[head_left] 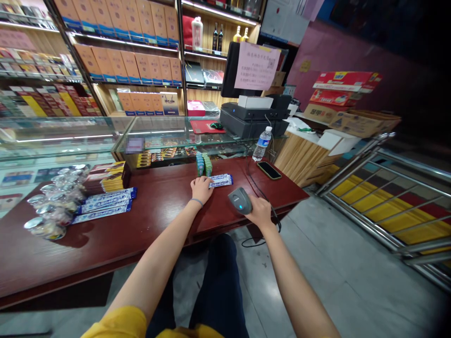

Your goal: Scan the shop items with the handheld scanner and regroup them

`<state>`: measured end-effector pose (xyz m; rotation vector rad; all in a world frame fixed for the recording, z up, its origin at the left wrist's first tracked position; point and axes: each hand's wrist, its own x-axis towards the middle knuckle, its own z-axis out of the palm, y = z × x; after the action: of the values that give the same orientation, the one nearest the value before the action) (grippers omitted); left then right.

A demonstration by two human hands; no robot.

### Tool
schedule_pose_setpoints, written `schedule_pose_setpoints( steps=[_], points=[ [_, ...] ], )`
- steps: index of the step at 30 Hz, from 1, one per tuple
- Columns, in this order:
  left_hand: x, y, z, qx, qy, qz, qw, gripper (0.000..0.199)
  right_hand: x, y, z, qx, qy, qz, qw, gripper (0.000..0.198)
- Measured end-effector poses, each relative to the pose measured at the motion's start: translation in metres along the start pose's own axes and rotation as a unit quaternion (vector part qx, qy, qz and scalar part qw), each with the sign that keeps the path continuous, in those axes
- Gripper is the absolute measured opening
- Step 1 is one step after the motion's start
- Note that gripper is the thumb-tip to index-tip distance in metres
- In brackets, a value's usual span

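Note:
My left hand (201, 188) is closed over the left end of a long blue-and-white packet (221, 180) that lies on the dark red table. In my right hand (260, 211) is a grey barcode scanner (240, 201) with a lit blue spot, its head turned toward the packet. The scanner's handle is mostly hidden by my fingers. Just behind my left hand stand small green and blue packs (204, 164) in a row. More blue-and-white packets (105, 205) lie side by side at the left, beside several lidded jars (58, 197) and a stack of brown-and-yellow boxes (107, 177).
A water bottle (262, 144) and a phone (269, 170) occupy the table's right end, near the scanner's black cable (255, 180). Behind are a glass counter (158, 126), a monitor (230, 70) and stocked shelves. A metal railing (387, 197) stands at the right.

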<state>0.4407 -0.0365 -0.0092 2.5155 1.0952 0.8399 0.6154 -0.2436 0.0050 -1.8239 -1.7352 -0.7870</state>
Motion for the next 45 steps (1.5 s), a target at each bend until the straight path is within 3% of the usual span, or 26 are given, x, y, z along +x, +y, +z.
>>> schedule_pose_setpoints(
  steps=[17, 26, 33, 39, 45],
  points=[
    [-0.002, -0.006, -0.001, -0.025, -0.011, 0.001, 1.000, 0.029, 0.011, -0.010, -0.012, 0.007, 0.014, -0.011, 1.000, 0.035],
    [-0.015, -0.017, -0.020, -0.048, -0.007, 0.009, 0.999, 0.039, 0.025, -0.032, -0.017, 0.013, 0.029, -0.030, 0.999, 0.033],
    [-0.038, -0.066, -0.063, -0.056, 0.070, 0.040, 0.995, 0.034, 0.040, -0.057, -0.007, 0.024, 0.041, -0.067, 0.997, 0.038],
    [-0.079, -0.132, -0.128, -0.001, 0.139, 0.038, 0.990, 0.032, 0.054, -0.091, 0.013, 0.039, 0.032, -0.093, 0.994, 0.035],
    [-0.131, -0.193, -0.190, 0.063, 0.168, -0.022, 0.984, 0.033, 0.062, -0.131, 0.046, 0.063, 0.030, -0.135, 0.988, 0.034]
  ],
)
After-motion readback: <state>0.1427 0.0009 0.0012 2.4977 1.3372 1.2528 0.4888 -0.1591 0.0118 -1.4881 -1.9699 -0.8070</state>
